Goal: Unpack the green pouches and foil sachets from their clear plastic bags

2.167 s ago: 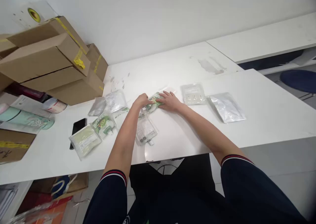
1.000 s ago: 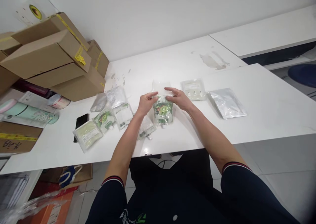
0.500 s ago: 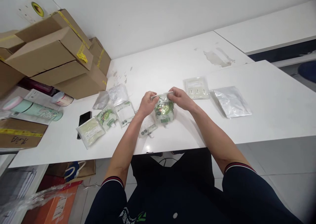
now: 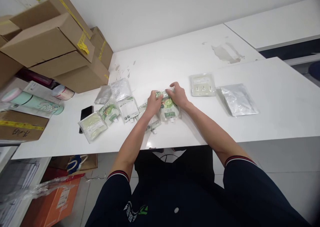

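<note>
A green and white spouted pouch [image 4: 170, 109] in clear plastic lies in front of me, its spout toward me. My left hand [image 4: 154, 102] is closed on its upper left edge. My right hand [image 4: 178, 95] has thumb and fingers closed on its upper right edge. Partly under my left forearm is another pouch [image 4: 154, 122]. To the left lie a white-backed pouch [image 4: 128, 108], a green printed pouch [image 4: 109, 112] and a pale green packet [image 4: 93, 126]. A flat packet with small arrow marks [image 4: 202, 84] and a silver foil bag [image 4: 238, 100] are to the right.
Clear plastic bags [image 4: 120, 89] lie behind the left pouches. A black phone [image 4: 86, 115] sits partly under the pale packet. Cardboard boxes [image 4: 72, 53], a mint bottle [image 4: 37, 101] and a tin [image 4: 63, 92] crowd the left. The table's front edge [image 4: 112, 151] is near my body.
The held pouch now lies flatter, its printed front more clearly visible. My fingers have shifted along its top edge. The whole view has moved slightly.
</note>
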Demonstrator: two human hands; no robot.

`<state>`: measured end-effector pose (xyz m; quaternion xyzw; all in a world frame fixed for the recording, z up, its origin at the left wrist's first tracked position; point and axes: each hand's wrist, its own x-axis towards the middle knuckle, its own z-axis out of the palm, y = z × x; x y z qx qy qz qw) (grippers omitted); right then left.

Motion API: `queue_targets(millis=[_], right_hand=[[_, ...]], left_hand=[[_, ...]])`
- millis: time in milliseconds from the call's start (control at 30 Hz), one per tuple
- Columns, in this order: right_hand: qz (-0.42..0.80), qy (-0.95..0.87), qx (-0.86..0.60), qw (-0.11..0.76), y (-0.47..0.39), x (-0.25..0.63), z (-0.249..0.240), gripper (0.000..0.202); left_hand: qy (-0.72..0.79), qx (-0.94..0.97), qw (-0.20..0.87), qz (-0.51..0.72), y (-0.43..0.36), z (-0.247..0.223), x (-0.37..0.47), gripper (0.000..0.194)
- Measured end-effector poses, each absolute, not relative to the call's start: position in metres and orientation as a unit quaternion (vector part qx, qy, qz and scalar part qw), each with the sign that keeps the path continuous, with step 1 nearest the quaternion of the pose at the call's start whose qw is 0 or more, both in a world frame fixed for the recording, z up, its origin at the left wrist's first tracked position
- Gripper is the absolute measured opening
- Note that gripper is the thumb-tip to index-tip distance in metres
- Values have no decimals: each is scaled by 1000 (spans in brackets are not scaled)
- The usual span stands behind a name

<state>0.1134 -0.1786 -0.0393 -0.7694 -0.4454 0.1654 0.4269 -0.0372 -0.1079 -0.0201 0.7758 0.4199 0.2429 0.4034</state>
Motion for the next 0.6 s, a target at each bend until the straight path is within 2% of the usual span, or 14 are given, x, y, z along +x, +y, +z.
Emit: queue_targets(millis=[133, 233, 367, 600], right_hand=[[84, -508, -818, 255, -173, 122, -44, 41], [3, -537, -824, 182, -171, 118, -48, 37], [13, -559, -812, 169, -169, 113, -49, 36], [22, -569, -804, 171, -176, 114, -51, 36]], left_hand=[[396, 858, 274, 176, -117, -14, -84, 40], [371, 905, 188, 91, -137, -22, -119, 59], [327, 937, 122, 23, -151, -37, -138, 72], [153, 976, 151, -17, -114, -35, -141, 73]])
